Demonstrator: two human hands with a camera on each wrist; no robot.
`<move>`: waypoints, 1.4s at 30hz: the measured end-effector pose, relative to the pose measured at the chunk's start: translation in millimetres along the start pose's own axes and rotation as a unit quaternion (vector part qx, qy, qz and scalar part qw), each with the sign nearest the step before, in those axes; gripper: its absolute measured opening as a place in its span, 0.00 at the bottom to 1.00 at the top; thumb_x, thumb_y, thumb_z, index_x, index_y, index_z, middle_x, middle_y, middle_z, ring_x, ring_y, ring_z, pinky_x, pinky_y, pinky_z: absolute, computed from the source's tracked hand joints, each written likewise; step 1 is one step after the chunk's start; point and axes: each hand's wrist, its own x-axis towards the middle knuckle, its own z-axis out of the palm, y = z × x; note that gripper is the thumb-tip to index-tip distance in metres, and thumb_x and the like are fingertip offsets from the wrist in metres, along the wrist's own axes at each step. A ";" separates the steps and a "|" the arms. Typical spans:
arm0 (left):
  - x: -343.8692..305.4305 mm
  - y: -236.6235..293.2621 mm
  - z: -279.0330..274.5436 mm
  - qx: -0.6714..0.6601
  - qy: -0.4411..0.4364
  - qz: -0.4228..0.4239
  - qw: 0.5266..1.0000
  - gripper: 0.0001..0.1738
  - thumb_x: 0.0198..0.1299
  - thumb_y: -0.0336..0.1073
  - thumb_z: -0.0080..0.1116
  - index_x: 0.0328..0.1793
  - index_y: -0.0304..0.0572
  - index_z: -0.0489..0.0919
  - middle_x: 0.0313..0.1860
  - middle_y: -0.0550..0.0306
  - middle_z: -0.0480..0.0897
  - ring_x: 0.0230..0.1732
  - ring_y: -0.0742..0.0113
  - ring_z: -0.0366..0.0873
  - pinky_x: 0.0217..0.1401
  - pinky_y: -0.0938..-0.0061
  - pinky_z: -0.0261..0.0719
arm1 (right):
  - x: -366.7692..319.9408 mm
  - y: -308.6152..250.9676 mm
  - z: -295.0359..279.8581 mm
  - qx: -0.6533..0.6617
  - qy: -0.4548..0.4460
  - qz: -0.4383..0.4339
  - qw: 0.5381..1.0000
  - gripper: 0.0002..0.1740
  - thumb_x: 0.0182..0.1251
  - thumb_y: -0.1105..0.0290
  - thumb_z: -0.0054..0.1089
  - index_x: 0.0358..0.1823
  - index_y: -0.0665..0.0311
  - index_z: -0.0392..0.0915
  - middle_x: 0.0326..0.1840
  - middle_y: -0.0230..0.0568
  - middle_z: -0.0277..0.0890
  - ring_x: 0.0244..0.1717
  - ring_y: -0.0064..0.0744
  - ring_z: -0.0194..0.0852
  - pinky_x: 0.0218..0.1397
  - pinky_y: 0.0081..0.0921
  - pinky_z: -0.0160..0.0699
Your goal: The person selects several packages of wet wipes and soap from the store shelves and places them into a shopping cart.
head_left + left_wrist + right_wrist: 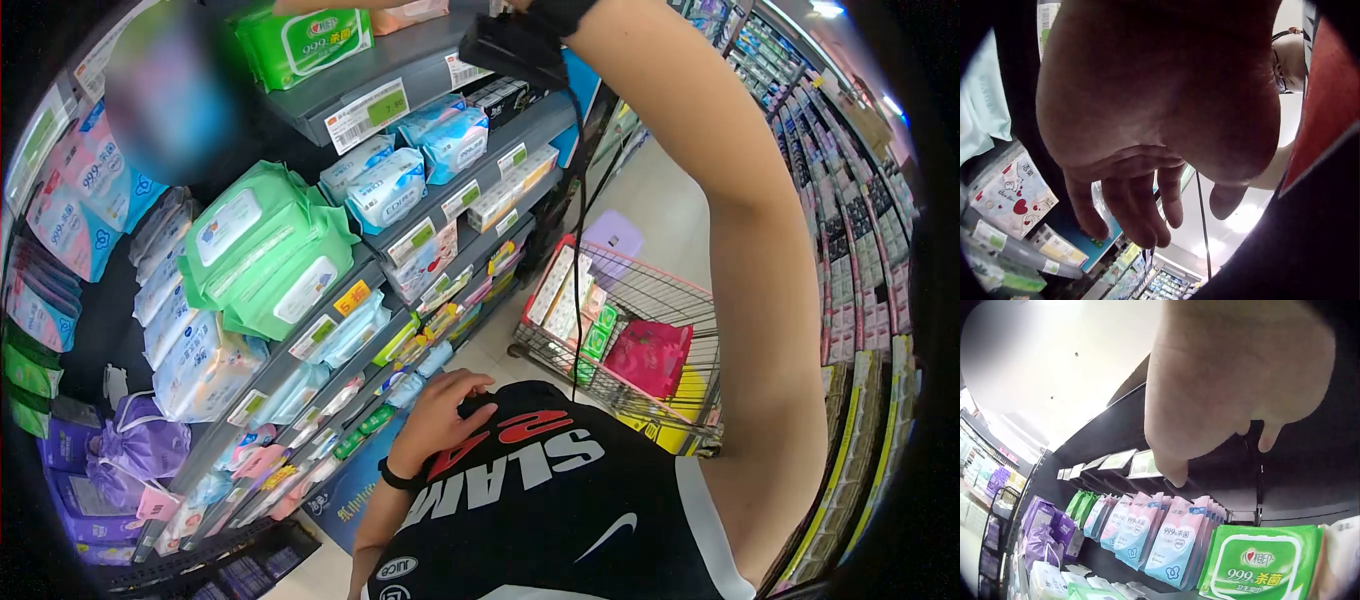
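My left hand (438,425) hangs relaxed in front of the black jersey (520,460), beside the shelves, with nothing in it. In the left wrist view its loosely bent fingers (1141,212) and thumb are apart. My right arm is raised toward the upper shelf; only a thin strip of that hand shows at the head view's top edge. In the right wrist view my right hand (1235,387) is over the shelf, above a green pack of wipes (1260,565). No item shows in its grasp, and most of its fingers are hidden behind the palm.
Pink-and-blue packs (1175,544) stand beside the green pack. Lower down are mint-green wipes packs (265,250), small blue-and-white packs (390,190) and a purple drawstring bag (145,445). A shopping cart (690,290) with several items stands in the aisle. A black cable (580,230) hangs down.
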 end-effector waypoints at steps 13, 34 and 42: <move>20.9 -9.4 16.3 0.006 -0.030 0.063 0.998 0.17 0.61 0.39 0.70 0.54 0.46 0.81 0.42 0.55 0.83 0.46 0.54 0.82 0.53 0.61 0.78 | -29.8 4.5 44.7 -0.035 -0.137 0.103 0.985 0.41 0.65 0.63 0.65 0.78 0.65 0.58 0.75 0.59 0.65 0.76 0.59 0.61 0.79 0.46 0.61; 25.1 -11.9 20.6 0.037 -0.033 0.050 0.998 0.17 0.61 0.37 0.70 0.53 0.42 0.80 0.43 0.51 0.82 0.45 0.54 0.82 0.50 0.62 0.80 | -45.2 -44.3 8.5 -0.148 0.055 0.103 0.982 0.29 0.62 0.69 0.70 0.63 0.65 0.69 0.61 0.52 0.73 0.65 0.52 0.73 0.68 0.45 0.67; 26.5 -12.9 8.9 -0.034 0.030 0.003 0.999 0.14 0.56 0.31 0.71 0.48 0.41 0.82 0.37 0.53 0.82 0.40 0.55 0.82 0.46 0.65 0.78 | -167.5 -141.8 -33.9 0.316 0.371 0.340 0.804 0.32 0.69 0.65 0.65 0.72 0.62 0.63 0.70 0.50 0.68 0.71 0.49 0.69 0.73 0.44 0.67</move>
